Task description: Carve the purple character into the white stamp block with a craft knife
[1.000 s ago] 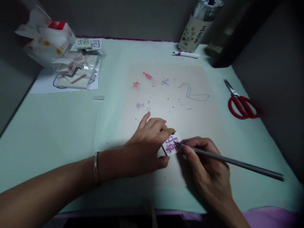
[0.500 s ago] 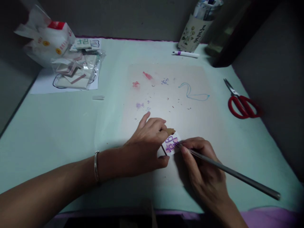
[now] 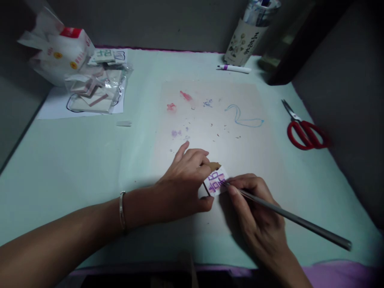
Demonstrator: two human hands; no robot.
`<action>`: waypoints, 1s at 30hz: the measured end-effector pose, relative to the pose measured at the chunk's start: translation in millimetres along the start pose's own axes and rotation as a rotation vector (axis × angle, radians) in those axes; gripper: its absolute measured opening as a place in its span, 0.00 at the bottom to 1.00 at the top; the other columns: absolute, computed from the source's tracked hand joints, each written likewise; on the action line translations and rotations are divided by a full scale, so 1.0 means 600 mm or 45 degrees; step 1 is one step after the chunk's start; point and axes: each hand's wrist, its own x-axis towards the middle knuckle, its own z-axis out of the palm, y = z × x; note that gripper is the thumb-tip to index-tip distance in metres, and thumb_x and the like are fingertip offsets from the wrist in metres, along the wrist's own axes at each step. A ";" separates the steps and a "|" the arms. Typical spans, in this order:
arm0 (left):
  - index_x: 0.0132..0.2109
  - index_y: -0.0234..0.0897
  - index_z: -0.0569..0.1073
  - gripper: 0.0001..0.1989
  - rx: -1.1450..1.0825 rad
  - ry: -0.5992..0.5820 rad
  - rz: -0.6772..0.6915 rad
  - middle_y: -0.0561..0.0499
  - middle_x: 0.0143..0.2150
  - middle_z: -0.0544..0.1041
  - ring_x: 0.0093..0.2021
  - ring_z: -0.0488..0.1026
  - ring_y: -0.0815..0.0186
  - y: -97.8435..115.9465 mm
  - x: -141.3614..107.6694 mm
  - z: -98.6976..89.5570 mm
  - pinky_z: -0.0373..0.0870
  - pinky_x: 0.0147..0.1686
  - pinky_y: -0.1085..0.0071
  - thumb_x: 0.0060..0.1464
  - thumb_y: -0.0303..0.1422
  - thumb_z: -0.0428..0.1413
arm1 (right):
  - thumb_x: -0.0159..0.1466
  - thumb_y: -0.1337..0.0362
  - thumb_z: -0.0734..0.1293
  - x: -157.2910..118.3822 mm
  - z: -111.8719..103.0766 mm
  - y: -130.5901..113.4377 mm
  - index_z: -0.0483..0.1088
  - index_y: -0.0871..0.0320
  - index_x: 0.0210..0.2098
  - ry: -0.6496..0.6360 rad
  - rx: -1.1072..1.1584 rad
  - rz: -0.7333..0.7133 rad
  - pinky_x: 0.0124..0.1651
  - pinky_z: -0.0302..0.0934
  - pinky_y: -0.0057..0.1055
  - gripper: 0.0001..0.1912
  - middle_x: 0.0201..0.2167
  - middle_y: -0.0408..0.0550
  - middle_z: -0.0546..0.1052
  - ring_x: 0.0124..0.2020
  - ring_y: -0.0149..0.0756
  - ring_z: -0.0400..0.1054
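My left hand pinches a small white rubber block against the mat, thumb at the near edge and fingers at the far side. Purple character strokes over a pink tint mark the block's top face. A brown scrap shows at its far edge, partly under my fingers. My right hand grips a slim pen-like carving knife with a long grey handle slanting to the lower right. The knife's tip meets the right side of the marked face; the exact contact is too small to make out.
A pale mat bears ink smudges, crumbs and a blue line drawing. Red-handled scissors lie at the right. Behind are a purple-banded marker and a labelled bottle holding pens. Bagged blocks and a white plastic bag occupy the back left.
The knife's handle end has shifted very slightly up and left. Both hands and the block keep nearly the same place; the whole view has moved a touch.
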 end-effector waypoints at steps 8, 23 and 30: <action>0.58 0.34 0.74 0.26 -0.001 -0.001 0.000 0.42 0.47 0.77 0.63 0.71 0.45 -0.001 0.001 -0.001 0.51 0.72 0.32 0.50 0.29 0.62 | 0.74 0.71 0.63 -0.003 -0.001 -0.001 0.69 0.52 0.43 0.003 0.028 0.035 0.39 0.64 0.33 0.07 0.39 0.45 0.74 0.40 0.36 0.71; 0.55 0.35 0.76 0.23 -0.001 0.014 0.010 0.45 0.44 0.75 0.63 0.72 0.45 -0.002 0.000 -0.001 0.52 0.71 0.32 0.50 0.28 0.63 | 0.75 0.68 0.64 -0.007 -0.004 -0.001 0.69 0.51 0.41 0.013 0.074 0.129 0.35 0.63 0.33 0.06 0.38 0.44 0.76 0.39 0.35 0.72; 0.54 0.35 0.77 0.23 -0.009 0.004 0.005 0.44 0.43 0.76 0.62 0.72 0.44 -0.001 0.002 -0.003 0.53 0.70 0.30 0.50 0.29 0.63 | 0.74 0.66 0.65 -0.010 -0.003 0.002 0.70 0.51 0.40 0.064 0.094 0.173 0.36 0.64 0.33 0.05 0.37 0.44 0.77 0.38 0.36 0.73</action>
